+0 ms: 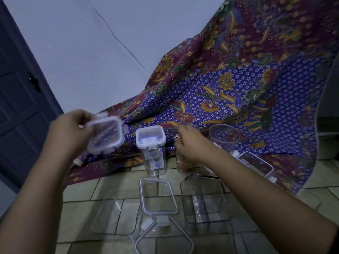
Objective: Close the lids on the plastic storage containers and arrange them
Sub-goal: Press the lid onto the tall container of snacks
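A floral batik cloth [229, 85] in maroon, blue and gold hangs from the far right down onto the tiled floor [80, 195], where its lower edge lies in folds. Behind it is a pale wall [73, 52] crossed by a thin diagonal crack [121, 40]. At the left is a dark panelled door [16, 121] with a small dark fitting [34, 82] on its face.

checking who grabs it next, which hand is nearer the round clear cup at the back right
Right. The right hand is just left of the round cup, not touching it; the left hand is far to the left, holding a lid.
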